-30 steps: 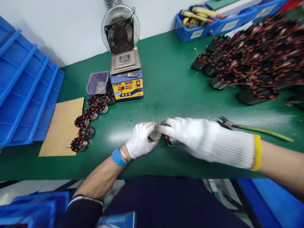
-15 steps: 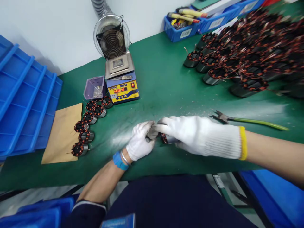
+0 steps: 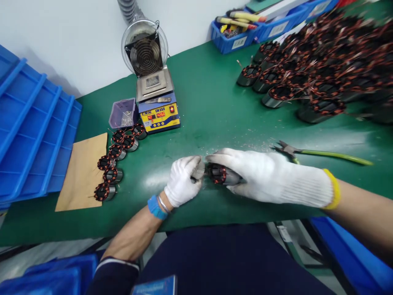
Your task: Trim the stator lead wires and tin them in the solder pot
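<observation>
A motor stator, a dark metal ring with copper windings, lies sideways in my right hand. The gloved fingers of that hand wrap over and under it, its winding end facing left. Just left of the stator, my left hand, also in a white glove, is closed with thumb and fingers together. Its fingertips look grey, and what they pinch is too unclear to name. A narrow gap separates the two hands. Green-handled cutters lie on the table beyond my right hand.
Several stators line the left beside brown cardboard. A solder pot with a fan stands at the back, near a purple tray. Many stators crowd the right. Blue bins and a blue crate flank the table.
My right hand has shifted right with the stator, away from my left fingers, and more of the windings show. My left hand has barely moved.
</observation>
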`<action>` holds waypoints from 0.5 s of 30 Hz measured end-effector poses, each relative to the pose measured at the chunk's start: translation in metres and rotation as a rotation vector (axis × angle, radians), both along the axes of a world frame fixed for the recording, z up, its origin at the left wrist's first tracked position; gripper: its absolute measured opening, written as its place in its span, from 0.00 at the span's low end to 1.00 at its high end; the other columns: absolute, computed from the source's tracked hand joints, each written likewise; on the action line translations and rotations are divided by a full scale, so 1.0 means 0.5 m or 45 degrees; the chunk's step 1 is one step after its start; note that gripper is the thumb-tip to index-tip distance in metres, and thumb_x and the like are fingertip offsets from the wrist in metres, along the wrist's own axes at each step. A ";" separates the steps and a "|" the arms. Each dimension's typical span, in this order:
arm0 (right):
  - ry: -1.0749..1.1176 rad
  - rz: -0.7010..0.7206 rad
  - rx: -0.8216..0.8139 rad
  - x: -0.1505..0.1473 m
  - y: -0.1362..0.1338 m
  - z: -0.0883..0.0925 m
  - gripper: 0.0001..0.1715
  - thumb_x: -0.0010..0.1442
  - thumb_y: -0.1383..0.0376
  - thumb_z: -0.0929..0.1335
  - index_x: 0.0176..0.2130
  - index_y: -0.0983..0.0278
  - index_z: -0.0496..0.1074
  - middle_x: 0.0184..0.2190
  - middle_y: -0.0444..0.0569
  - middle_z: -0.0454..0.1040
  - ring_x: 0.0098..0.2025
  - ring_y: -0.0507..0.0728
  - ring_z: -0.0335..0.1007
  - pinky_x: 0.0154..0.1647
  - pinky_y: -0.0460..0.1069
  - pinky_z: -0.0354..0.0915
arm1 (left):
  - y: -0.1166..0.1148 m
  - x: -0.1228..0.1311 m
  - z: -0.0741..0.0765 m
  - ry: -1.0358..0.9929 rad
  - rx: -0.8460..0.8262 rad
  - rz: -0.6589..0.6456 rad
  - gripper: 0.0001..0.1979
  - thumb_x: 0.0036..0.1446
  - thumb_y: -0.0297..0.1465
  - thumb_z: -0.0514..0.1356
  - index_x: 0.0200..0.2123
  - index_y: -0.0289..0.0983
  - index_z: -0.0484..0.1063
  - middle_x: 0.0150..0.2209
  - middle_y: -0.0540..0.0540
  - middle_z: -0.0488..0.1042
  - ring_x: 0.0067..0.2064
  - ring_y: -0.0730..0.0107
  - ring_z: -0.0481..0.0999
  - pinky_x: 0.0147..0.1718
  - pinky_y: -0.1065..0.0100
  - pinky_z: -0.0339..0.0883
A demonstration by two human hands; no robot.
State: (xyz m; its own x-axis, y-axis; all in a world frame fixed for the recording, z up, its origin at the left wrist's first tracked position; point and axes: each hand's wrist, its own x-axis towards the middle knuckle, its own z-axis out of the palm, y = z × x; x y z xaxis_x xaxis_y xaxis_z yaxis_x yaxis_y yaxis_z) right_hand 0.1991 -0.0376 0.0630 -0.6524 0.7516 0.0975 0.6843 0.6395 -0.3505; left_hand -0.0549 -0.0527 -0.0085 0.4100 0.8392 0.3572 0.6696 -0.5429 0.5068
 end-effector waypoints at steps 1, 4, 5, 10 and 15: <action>0.007 -0.030 0.007 0.004 -0.007 -0.002 0.44 0.52 0.64 0.71 0.67 0.59 0.65 0.55 0.54 0.77 0.48 0.63 0.80 0.42 0.52 0.73 | 0.000 0.000 0.000 0.004 -0.020 0.016 0.32 0.51 0.27 0.63 0.62 0.39 0.67 0.57 0.37 0.77 0.57 0.49 0.78 0.55 0.46 0.74; 0.008 -0.274 0.069 0.001 -0.030 -0.017 0.41 0.57 0.60 0.70 0.67 0.63 0.64 0.56 0.59 0.75 0.48 0.67 0.80 0.43 0.57 0.73 | 0.001 0.000 -0.001 -0.017 -0.038 0.037 0.32 0.52 0.29 0.65 0.61 0.38 0.67 0.56 0.36 0.78 0.56 0.48 0.78 0.55 0.46 0.74; -0.006 -0.354 0.072 -0.004 -0.037 -0.023 0.40 0.58 0.59 0.70 0.67 0.62 0.64 0.56 0.59 0.75 0.46 0.68 0.80 0.42 0.57 0.73 | 0.001 0.000 -0.001 -0.022 -0.026 0.043 0.31 0.52 0.29 0.65 0.61 0.38 0.67 0.56 0.36 0.78 0.56 0.48 0.78 0.55 0.46 0.74; -0.145 -0.507 -0.017 -0.043 -0.055 -0.047 0.39 0.59 0.57 0.69 0.67 0.59 0.65 0.56 0.58 0.75 0.44 0.67 0.80 0.37 0.55 0.71 | 0.000 0.001 -0.005 0.011 0.062 0.080 0.30 0.52 0.30 0.67 0.59 0.40 0.69 0.54 0.38 0.78 0.55 0.50 0.78 0.54 0.48 0.75; -0.223 -0.414 0.099 -0.060 -0.046 -0.028 0.36 0.61 0.61 0.68 0.66 0.63 0.67 0.54 0.60 0.75 0.44 0.66 0.77 0.36 0.54 0.68 | -0.001 0.002 -0.003 0.008 0.112 0.094 0.28 0.54 0.30 0.67 0.59 0.39 0.69 0.53 0.38 0.78 0.54 0.52 0.78 0.53 0.49 0.75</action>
State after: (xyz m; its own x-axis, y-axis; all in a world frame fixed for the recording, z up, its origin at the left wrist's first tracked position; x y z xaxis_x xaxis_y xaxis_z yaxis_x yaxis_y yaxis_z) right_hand 0.1692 -0.0607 0.0489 -0.3926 0.9170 0.0703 0.9013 0.3988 -0.1690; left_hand -0.0539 -0.0533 -0.0100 0.3504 0.8328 0.4285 0.7125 -0.5340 0.4552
